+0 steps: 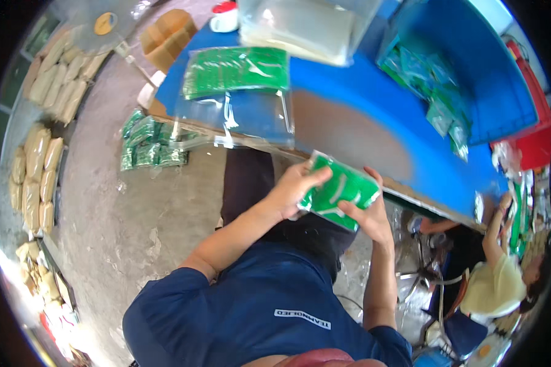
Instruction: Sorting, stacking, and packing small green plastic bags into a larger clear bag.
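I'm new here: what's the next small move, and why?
Perhaps carry the green packet left toward the clear bag: the left hand and right hand hold it, and the bag's near part looks unfilled, with green packs at its far end.

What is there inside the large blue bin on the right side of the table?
Inside the blue bin lies a loose heap of green packets. Whatever lies beneath the upper ones is covered.

Tan packs [38, 162] piled along the left!
And there's a cardboard box [165, 52], left of a red-topped white cup [224, 23].
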### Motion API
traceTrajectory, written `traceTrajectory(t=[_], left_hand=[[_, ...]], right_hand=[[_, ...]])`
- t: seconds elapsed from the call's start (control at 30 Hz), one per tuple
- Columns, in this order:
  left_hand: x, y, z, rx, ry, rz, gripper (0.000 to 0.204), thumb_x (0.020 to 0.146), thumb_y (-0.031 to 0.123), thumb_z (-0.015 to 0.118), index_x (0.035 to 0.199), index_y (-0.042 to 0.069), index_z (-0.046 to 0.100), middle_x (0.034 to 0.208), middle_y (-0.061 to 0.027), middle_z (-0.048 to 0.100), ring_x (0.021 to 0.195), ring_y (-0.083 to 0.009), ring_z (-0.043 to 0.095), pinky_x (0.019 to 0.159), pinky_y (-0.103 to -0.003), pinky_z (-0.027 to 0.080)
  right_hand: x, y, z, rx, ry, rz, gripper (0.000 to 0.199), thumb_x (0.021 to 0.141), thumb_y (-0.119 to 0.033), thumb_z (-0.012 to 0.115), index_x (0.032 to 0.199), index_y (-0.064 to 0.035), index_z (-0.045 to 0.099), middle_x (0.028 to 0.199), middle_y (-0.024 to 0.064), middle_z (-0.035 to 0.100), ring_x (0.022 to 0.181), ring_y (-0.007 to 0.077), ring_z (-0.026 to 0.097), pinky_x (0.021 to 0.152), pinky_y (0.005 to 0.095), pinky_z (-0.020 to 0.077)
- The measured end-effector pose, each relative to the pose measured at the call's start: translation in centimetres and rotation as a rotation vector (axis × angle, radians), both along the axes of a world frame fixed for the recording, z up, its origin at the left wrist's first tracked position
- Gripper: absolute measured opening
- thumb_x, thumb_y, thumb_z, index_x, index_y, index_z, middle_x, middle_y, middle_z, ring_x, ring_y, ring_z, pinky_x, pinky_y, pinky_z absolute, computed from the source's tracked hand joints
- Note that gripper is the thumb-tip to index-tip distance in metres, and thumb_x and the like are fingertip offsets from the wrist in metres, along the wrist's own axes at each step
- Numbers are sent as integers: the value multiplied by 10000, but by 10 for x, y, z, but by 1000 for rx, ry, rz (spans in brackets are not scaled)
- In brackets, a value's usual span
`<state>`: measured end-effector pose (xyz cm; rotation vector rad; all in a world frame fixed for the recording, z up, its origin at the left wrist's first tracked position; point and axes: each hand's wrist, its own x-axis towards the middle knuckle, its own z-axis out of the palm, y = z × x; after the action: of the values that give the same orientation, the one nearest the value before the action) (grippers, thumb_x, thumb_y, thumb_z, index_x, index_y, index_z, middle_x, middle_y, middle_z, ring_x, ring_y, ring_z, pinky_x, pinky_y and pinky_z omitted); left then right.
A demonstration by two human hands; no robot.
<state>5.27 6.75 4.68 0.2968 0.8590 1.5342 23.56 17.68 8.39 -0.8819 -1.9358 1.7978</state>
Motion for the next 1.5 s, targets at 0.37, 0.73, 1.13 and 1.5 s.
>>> traceTrajectory(t=[0.37, 0.73, 1.13, 1.5], left_hand=[[1, 6, -12, 447, -38, 11, 703, 904, 469, 667, 1453, 102, 426, 1465, -72, 478, 1340, -252, 447, 1135, -465, 333], [1, 42, -1, 259, -231, 210, 654, 1004, 544, 443, 1455, 72, 409, 1455, -140, 480, 1343, -302, 452, 1140, -465, 350], [11, 62, 13, 453, -868, -151, 485, 1007, 358, 512, 1405, 81, 501, 1413, -150, 531, 1301, -332, 502, 1108, -503, 395], [2, 52, -16, 351, -913, -114, 638, 901, 450, 669, 1425, 130, 493, 1444, -125, 511, 1344, -347, 452, 1135, -565, 330]], right_hand=[[-38, 13, 3, 109, 339, -277, 1054, 713, -273, 875, 1472, -17, 189, 1286, 217, 497, 1233, 295, 493, 1040, 390, 417], [-59, -26, 26, 629, 81, -445, 1292, 622, -317, 905, 1535, 6, 51, 1257, 292, 495, 1193, 474, 501, 1034, 482, 410], [-14, 18, 29, 757, 130, -267, 1498, 433, -440, 981, 1559, -31, 82, 1172, 193, 557, 1080, 337, 585, 964, 416, 481], [-24, 7, 17, 912, 203, -385, 1544, 426, -432, 985, 1565, -79, 4, 1349, 243, 472, 1208, 360, 556, 964, 464, 487]])
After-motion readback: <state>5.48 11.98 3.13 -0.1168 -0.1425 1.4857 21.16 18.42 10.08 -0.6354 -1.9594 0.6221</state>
